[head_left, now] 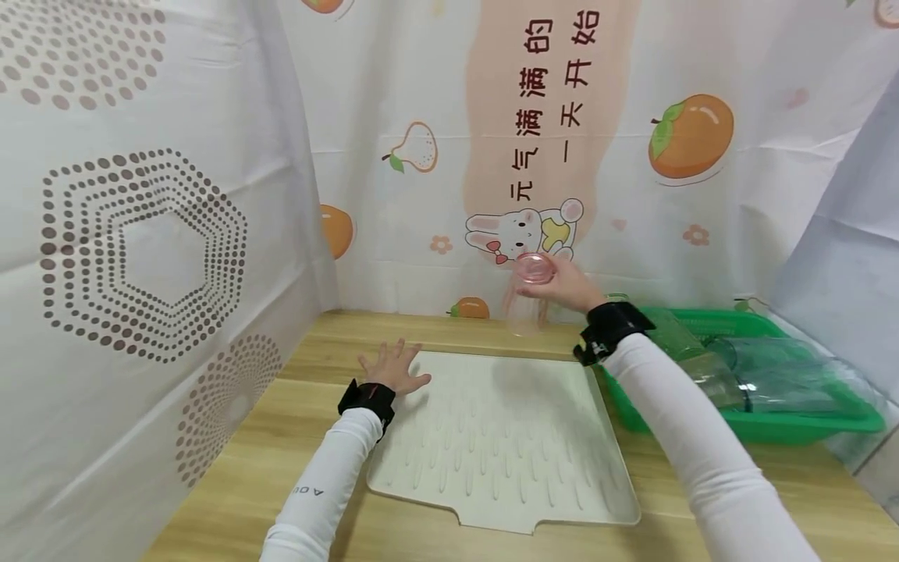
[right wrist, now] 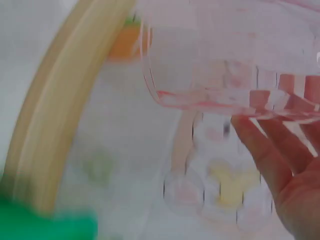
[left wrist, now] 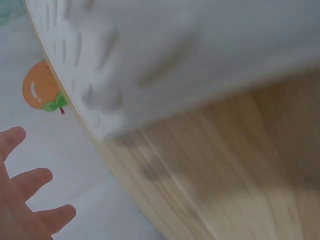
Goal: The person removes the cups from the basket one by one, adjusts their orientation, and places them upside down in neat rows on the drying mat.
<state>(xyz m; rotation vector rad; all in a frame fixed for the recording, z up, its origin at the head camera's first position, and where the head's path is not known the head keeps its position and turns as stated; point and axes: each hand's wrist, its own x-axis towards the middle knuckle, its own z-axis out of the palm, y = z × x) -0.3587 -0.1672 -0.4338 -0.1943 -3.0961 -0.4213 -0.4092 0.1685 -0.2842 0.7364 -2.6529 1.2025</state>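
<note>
My right hand (head_left: 567, 286) grips a clear pink plastic cup (head_left: 525, 300) near its top, held in the air beyond the far edge of a white ridged draining tray (head_left: 492, 437). In the right wrist view, fingers (right wrist: 265, 150) curl along the side of the see-through cup (right wrist: 200, 60). My left hand (head_left: 393, 368) is spread at the tray's far left corner, holding nothing. Its separated fingers (left wrist: 32, 182) show in the left wrist view; whether they touch the tray is not plain.
A green plastic basket (head_left: 808, 428) stands to the right on the wooden table (head_left: 281, 468). Several clear cups (head_left: 787, 390), greenish, yellowish and bluish, lie in it. A printed curtain (head_left: 393, 234) hangs behind the table, and another (head_left: 154, 312) hangs along the left.
</note>
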